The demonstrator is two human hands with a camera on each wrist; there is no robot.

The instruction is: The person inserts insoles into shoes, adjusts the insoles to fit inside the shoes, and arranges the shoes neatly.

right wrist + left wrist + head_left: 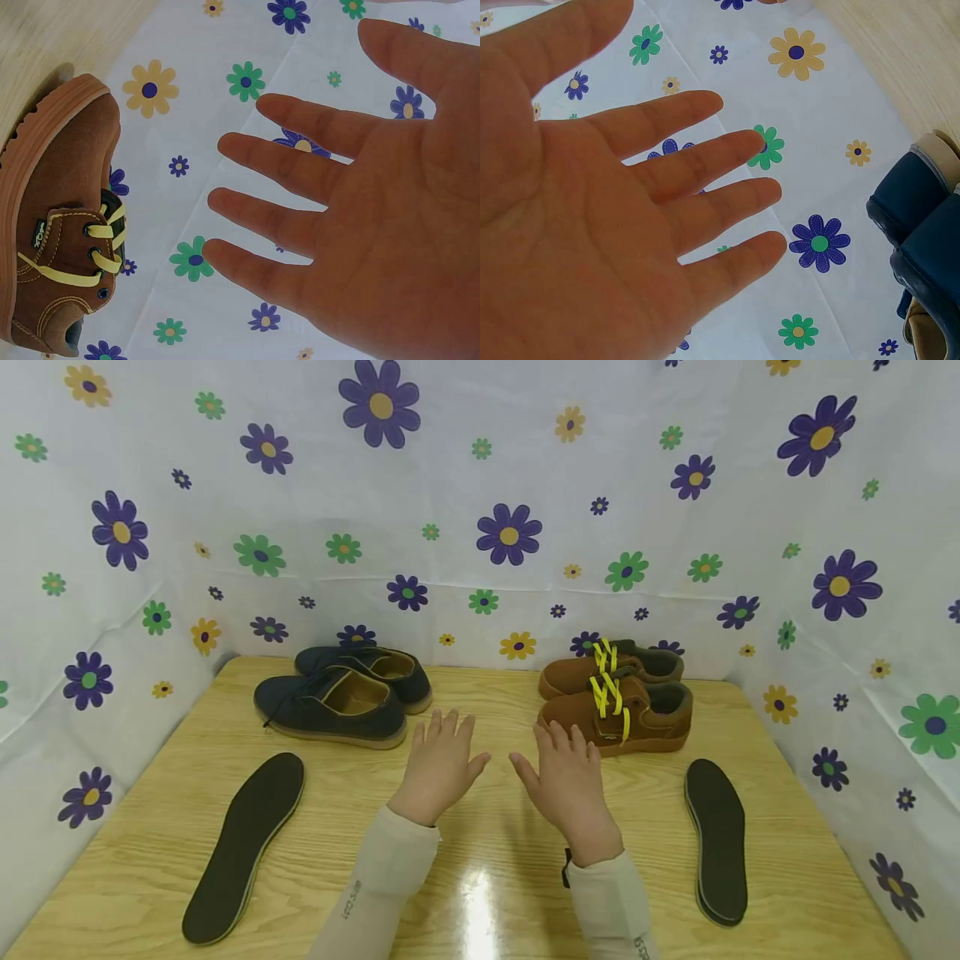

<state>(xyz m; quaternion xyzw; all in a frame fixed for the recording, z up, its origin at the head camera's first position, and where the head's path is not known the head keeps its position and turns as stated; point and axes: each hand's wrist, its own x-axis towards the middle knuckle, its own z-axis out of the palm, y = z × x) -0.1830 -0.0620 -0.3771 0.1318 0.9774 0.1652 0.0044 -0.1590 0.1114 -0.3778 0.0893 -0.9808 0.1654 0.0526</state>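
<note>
Both hands hover over the middle of the table with fingers spread and nothing held. My left hand (438,768) is nearest the pair of navy shoes (300,706) at the back left, whose tan insides show. My right hand (566,781) lies in front of the brown shoes (652,728) with yellow laces at the back right, its fingertips overlapping the nearer shoe in the head view. A black insole (243,852) lies left of the left hand, and another black insole (718,843) lies right of the right hand. The wrist views show bare palms, with navy shoes (937,225) and a brown shoe (64,165) beside them.
The light wooden table (495,843) ends at a white cloth (450,485) printed with flowers, which closes off the back and both sides. Glare brightens the tabletop near the front.
</note>
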